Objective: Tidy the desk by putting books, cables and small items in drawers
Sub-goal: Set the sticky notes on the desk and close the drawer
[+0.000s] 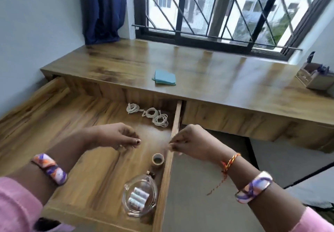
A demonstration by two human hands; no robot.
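Hovering over the open drawer [77,141], both hands hang with fingers loosely curled, holding nothing.
Left hand [117,137] and right hand [189,142] are apart; three coiled white cables [150,114], a tape roll [158,160] and a glass dish [140,195] of batteries lie inside; teal sticky notes [165,78] rest on the desk [226,79].

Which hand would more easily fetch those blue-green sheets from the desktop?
Probably the right hand: it hovers at the open wooden drawer's right wall, roughly below the teal paper sheets. The left hand sits farther left over the drawer.
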